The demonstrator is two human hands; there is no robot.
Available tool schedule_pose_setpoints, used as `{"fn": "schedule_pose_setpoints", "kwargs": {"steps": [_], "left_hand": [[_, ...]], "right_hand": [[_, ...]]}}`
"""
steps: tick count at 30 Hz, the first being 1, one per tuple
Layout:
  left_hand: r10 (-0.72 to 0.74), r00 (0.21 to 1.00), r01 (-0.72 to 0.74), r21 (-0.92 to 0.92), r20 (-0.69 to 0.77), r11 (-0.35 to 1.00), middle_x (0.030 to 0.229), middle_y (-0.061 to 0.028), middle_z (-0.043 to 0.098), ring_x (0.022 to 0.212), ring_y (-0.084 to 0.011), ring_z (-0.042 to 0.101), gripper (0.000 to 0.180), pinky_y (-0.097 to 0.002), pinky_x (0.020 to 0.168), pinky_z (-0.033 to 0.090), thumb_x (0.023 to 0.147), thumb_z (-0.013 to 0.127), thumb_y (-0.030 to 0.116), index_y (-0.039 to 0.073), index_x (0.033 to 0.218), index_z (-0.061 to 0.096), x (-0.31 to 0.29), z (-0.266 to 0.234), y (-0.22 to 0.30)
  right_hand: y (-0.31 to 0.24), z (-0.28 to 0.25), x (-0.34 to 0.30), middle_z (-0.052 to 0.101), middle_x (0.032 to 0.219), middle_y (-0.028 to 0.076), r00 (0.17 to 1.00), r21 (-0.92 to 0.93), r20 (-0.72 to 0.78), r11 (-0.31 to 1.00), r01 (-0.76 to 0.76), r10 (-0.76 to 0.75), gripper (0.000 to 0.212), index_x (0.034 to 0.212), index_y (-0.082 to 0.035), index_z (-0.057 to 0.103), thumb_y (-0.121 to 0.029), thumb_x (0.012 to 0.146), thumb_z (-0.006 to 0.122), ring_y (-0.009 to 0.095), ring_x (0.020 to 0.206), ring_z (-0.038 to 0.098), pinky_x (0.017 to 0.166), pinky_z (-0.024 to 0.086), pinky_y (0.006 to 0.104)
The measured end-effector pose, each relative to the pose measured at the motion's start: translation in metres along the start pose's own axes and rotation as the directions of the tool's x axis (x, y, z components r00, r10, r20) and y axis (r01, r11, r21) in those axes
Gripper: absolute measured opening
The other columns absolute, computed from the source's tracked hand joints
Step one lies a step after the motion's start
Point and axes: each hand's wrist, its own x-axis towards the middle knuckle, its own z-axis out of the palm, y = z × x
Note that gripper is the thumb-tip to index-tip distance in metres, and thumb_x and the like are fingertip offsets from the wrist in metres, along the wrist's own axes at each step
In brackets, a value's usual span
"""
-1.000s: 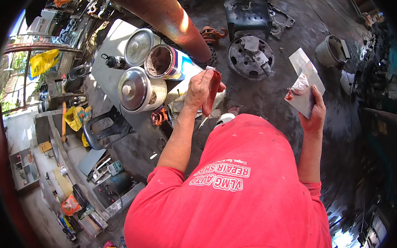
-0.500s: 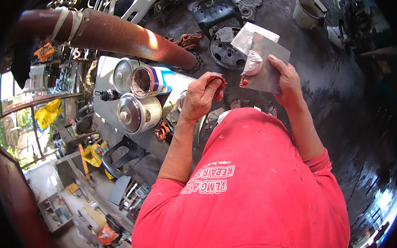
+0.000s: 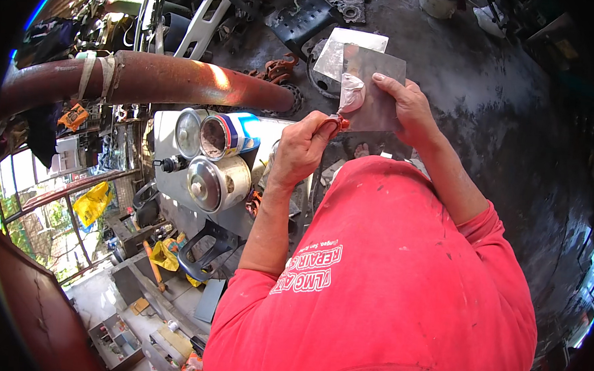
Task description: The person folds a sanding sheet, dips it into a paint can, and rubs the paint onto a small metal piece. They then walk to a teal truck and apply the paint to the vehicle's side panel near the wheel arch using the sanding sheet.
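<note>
My right hand [image 3: 415, 111] grips a flat grey metal plate [image 3: 381, 119] by its right edge, thumb on top. A lump of pale pinkish-white paste [image 3: 352, 94] sits on the plate's left part, and a dab of red paste [image 3: 343, 123] is at its lower left corner. My left hand [image 3: 303, 149] is closed, thumb against fingers, around a small red item mostly hidden by the fingers. Its fingertips meet the plate's lower left corner at the red dab. A whitish sheet [image 3: 334, 51] shows behind the plate; whether it is held too, I cannot tell.
Left of my left arm, a pale table [image 3: 172, 128] bears an open can [image 3: 213, 137] and lidded tins [image 3: 204, 184]. A thick rusty pipe [image 3: 181, 82] crosses above it. Beyond the plate are a wheel rim [image 3: 322, 83], a black chair [image 3: 302, 21] and a bucket [image 3: 437, 3].
My left hand has come up to the lower left corner of the plate, closing the gap between them. The plate has shifted left in view, along with much of the scene.
</note>
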Motion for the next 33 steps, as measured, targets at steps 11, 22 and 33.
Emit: {"fn": "schedule_pose_setpoints", "kwargs": {"steps": [11, 22, 33], "left_hand": [[-0.232, 0.969, 0.245, 0.228, -0.079, 0.943, 0.105, -0.0188, 0.079, 0.097, -0.0366, 0.078, 0.024, -0.0444, 0.087, 0.059, 0.110, 0.061, 0.021, 0.004, 0.121, 0.074, -0.070, -0.037, -0.126], [-0.426, 0.903, 0.355, 0.654, -0.054, 0.668, 0.127, -0.0080, 0.070, 0.131, -0.0328, 0.063, 0.020, -0.0457, 0.100, 0.062, 0.094, 0.070, 0.011, 0.014, 0.108, 0.083, -0.247, -0.024, -0.293], [-0.573, 0.818, 0.553, 0.345, -0.050, 0.759, 0.134, -0.0183, 0.073, 0.131, -0.0298, 0.068, 0.040, -0.0425, 0.111, 0.054, 0.095, 0.082, 0.023, 0.004, 0.129, 0.076, -0.158, -0.005, -0.290]], "right_hand": [[0.026, -0.032, 0.018, 0.076, 0.108, 0.008, 0.998, 0.037, -0.040, 0.998, -0.051, 0.052, 0.028, 0.117, -0.003, 0.072, -0.025, 0.102, 0.079, 0.017, 0.092, 0.076, 0.083, 0.066, 0.0358], [0.051, -0.026, 0.051, 0.077, 0.123, 0.009, 0.985, -0.003, -0.072, 0.987, -0.158, 0.158, 0.035, 0.135, -0.003, 0.069, -0.026, 0.109, 0.068, 0.025, 0.107, 0.078, 0.096, 0.065, 0.0433], [0.055, 0.032, 0.079, 0.078, 0.108, 0.012, 0.959, -0.090, -0.194, 0.970, -0.227, 0.207, 0.035, 0.122, 0.002, 0.071, -0.026, 0.102, 0.075, 0.024, 0.096, 0.078, 0.086, 0.066, 0.0415]]}}
